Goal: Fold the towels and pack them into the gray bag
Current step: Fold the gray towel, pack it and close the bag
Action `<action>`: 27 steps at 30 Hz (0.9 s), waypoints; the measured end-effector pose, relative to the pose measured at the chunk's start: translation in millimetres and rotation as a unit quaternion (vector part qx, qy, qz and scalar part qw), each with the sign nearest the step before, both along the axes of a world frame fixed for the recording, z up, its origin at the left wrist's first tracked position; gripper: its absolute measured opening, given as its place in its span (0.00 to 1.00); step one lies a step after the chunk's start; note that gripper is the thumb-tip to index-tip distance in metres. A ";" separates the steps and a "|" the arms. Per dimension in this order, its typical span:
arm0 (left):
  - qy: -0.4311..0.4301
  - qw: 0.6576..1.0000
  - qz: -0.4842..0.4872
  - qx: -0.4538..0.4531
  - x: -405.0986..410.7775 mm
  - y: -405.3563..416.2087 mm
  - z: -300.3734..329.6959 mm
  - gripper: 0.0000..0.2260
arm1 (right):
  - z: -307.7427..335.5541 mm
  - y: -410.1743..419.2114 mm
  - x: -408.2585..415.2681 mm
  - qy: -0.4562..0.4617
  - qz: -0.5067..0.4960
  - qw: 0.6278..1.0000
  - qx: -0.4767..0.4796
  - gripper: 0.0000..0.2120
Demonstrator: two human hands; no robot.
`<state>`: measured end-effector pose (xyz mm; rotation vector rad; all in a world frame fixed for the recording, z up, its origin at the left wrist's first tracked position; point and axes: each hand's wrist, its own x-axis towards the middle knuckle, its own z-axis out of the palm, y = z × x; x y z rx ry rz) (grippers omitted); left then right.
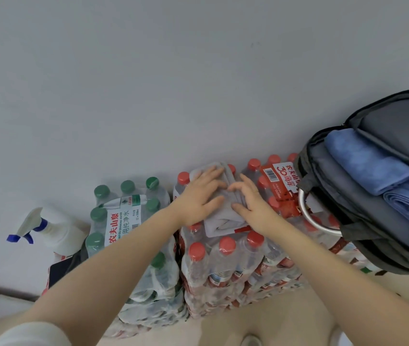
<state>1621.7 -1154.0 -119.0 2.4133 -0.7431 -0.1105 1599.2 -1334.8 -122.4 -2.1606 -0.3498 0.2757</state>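
Hands, left hand and right hand, press flat with fingers spread on a folded gray towel atop red-capped water bottles, its length running away from the person, the open gray bag nearer the right hand.

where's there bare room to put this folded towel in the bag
In the gray bag, the free patch is the dark lining between the blue towels and the near rim. The far side is crowded with those towels. Both hands press the gray towel.
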 end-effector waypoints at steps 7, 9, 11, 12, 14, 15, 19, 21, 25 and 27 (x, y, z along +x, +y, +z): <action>0.081 0.964 -0.041 0.252 25.3 8.9 5.7 0.52 | 4.4 -11.2 -2.4 -0.047 0.044 0.975 -0.214 0.23; 0.070 0.960 -0.054 0.265 25.9 9.1 9.3 0.55 | 9.8 -7.3 -4.6 -0.065 0.036 0.957 -0.282 0.23; 0.025 0.969 -0.070 0.236 21.5 12.7 9.9 0.59 | 16.6 1.3 -12.3 -0.140 0.029 0.931 -0.337 0.24; -0.004 0.977 -0.079 0.199 18.3 15.9 8.7 0.61 | 17.6 5.2 -16.0 -0.194 0.037 0.916 -0.349 0.24; -0.040 0.988 -0.099 0.111 9.6 22.0 5.0 0.59 | 14.6 9.7 -25.1 -0.260 0.068 0.901 -0.340 0.22; -0.035 0.990 -0.111 0.083 5.3 25.2 2.7 0.57 | 14.0 10.5 -29.4 -0.245 0.090 0.905 -0.335 0.22; -0.023 0.976 -0.181 0.119 -2.2 38.8 -12.9 0.52 | 16.1 7.5 -37.7 -0.097 0.137 0.922 -0.349 0.33; -0.023 0.974 -0.189 0.120 -0.6 42.9 -19.0 0.50 | 17.3 7.1 -36.4 -0.086 0.136 0.919 -0.359 0.38; 0.011 0.979 -0.174 0.102 -1.4 38.0 -17.0 0.53 | 11.4 10.1 -29.1 -0.141 0.084 0.928 -0.334 0.34; 0.023 0.981 -0.169 0.093 -3.8 35.2 -8.1 0.54 | 14.9 13.5 -24.7 -0.162 0.049 0.943 -0.288 0.25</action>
